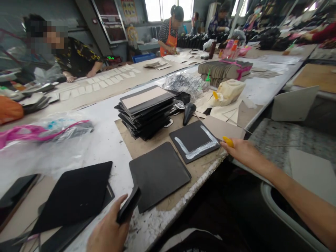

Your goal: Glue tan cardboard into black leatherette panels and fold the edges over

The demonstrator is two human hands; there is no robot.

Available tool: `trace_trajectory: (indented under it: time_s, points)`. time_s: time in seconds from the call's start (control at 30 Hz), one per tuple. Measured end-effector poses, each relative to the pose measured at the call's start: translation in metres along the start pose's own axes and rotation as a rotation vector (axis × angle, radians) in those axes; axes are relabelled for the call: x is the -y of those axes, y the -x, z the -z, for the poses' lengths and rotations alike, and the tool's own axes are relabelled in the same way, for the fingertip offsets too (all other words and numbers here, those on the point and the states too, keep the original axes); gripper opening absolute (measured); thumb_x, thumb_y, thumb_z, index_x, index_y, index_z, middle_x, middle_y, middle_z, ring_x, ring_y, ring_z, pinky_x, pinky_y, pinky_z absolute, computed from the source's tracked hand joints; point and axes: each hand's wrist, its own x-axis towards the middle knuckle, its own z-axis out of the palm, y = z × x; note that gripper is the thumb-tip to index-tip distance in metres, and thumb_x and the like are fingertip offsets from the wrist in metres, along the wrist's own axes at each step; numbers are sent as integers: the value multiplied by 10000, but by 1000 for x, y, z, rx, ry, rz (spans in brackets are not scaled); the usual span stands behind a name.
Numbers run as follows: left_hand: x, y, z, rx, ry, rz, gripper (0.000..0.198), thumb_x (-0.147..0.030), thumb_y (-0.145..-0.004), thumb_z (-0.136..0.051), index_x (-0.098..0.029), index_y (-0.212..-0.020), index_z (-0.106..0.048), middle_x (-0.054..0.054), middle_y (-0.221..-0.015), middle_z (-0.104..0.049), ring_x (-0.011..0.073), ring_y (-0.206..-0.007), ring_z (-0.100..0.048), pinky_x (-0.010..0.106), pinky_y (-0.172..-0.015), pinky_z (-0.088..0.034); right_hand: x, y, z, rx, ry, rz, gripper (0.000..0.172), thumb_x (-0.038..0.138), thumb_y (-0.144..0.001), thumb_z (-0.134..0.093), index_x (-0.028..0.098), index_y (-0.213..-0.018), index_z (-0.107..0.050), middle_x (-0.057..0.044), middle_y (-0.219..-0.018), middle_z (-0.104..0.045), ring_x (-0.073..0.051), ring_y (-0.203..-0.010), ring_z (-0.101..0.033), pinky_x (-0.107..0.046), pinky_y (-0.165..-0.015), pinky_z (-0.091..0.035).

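Observation:
My left hand (109, 225) is closed on a small black folded-looking piece (129, 205) at the table's front edge. Just beyond it lies a flat dark panel (160, 175) with rounded corners. My right hand (245, 154) grips a thin tool with a yellow handle (228, 141); its tip is by the right corner of a second dark panel (193, 134). White paste (202, 148) runs in a wide band along three sides of that panel. Behind both panels rises a stack of dark panels (147, 115), the top one bearing a beige strip.
A dark pointed object (189, 112) and a whitish jug (231, 91) with a yellow spout stand past the panels. Black sheets (78, 196) lie at left, near clear plastic (52, 150). Bundled grey pieces (223, 71) sit farther back. Other people work across the table.

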Motion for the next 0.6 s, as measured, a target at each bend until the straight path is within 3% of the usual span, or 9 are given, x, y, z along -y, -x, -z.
trace_trajectory:
  time_s: [0.1, 0.2, 0.43, 0.6]
  points:
    - [-24, 7, -20, 99, -22, 5, 462, -435, -858, -415, -204, -1251, -488, 114, -996, -700, 319, -919, -645, 378, -718, -484, -7, -9, -9, 33, -75, -24, 293, 402, -815, -463, 215, -592, -440, 2, -502, -438, -165, -548, -518, -272, -567, -341]
    - [-37, 10, -26, 102, 1, 35, 469, -405, -886, -397, -168, -1286, -454, 148, -1049, -681, 317, -950, -635, 379, -735, -475, -5, -11, -8, 92, -192, -43, 342, 458, -813, -462, 200, -591, -425, 27, -509, -399, -114, -544, -484, -248, -549, -314]
    - [-42, 13, -23, 58, -3, 73, 433, -390, -877, -470, -184, -1256, -502, 138, -1031, -688, 293, -929, -641, 344, -726, -463, 8, -10, 0, 292, -592, -143, 327, 450, -855, -405, 154, -729, -467, 43, -565, -420, -41, -472, -368, -199, -453, -284]
    - [-43, 12, -24, 64, 6, 84, 437, -400, -881, -460, -195, -1265, -495, 134, -1048, -684, 295, -926, -642, 349, -730, -458, 17, -9, 6, 250, -938, -253, 219, 346, -766, -602, 150, -729, -513, -6, -652, -521, -36, -477, -365, -192, -411, -258]
